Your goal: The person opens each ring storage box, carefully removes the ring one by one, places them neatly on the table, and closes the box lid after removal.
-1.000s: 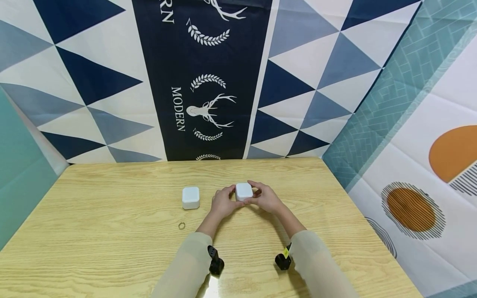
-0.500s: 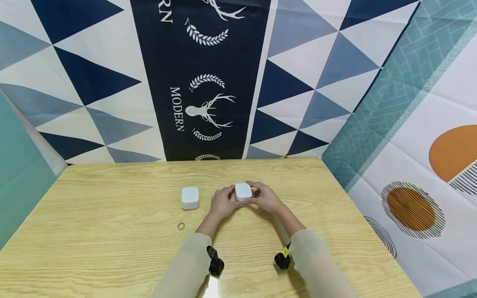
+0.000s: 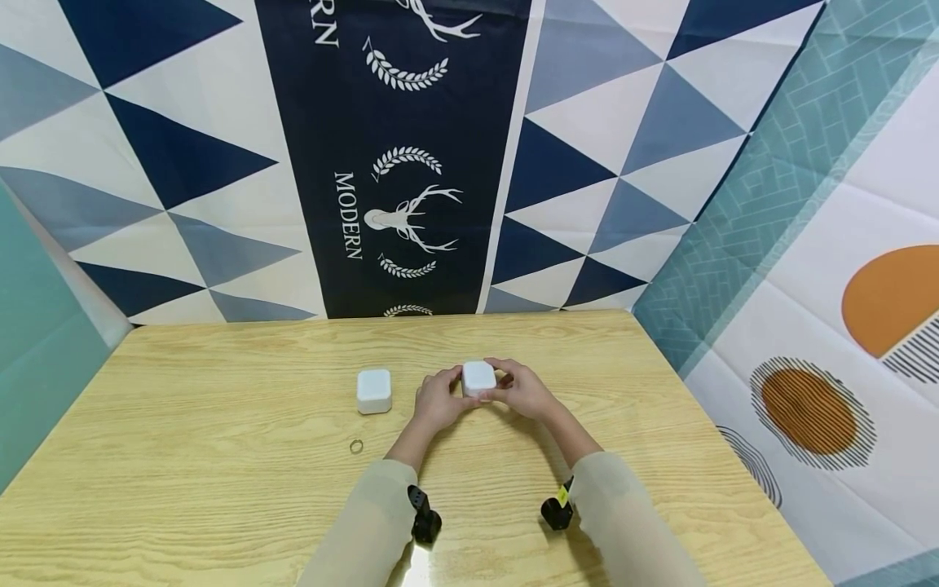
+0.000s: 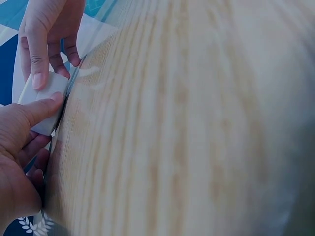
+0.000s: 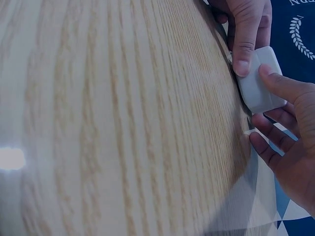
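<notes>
A small white rounded box is held between both hands toward the back of the table. My left hand grips its left side, thumb along the near face. From the right, my right hand pinches it with thumb and fingers. In the left wrist view both thumbs lie on the same face of the box. The right wrist view has the box close to the table surface; whether it touches cannot be told. A matching white box stands to the left, with a small metal ring lying nearer me.
The wood-grain table ends at a patterned cloth wall at the back. Another printed cloth hangs along the right side. A black wrist camera sits at the left cuff, another black camera at the right.
</notes>
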A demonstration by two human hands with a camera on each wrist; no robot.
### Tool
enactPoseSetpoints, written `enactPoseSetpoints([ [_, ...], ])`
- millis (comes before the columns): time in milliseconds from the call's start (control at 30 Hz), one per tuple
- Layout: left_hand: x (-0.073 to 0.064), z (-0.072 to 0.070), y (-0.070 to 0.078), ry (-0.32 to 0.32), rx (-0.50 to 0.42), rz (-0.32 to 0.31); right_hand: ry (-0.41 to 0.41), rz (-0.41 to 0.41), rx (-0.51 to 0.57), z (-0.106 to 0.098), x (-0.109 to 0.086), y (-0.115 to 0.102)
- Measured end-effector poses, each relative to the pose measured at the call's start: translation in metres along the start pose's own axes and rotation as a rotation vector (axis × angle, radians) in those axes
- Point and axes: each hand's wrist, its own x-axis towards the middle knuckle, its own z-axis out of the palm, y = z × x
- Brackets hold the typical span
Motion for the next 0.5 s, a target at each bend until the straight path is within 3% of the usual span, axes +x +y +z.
enactPoseSetpoints([
  [500, -0.0017, -0.0013, 0.0030, -0.009, 0.007, -0.009, -0.015, -0.002, -0.025, -0.0039, -0.0011, -0.0019],
])
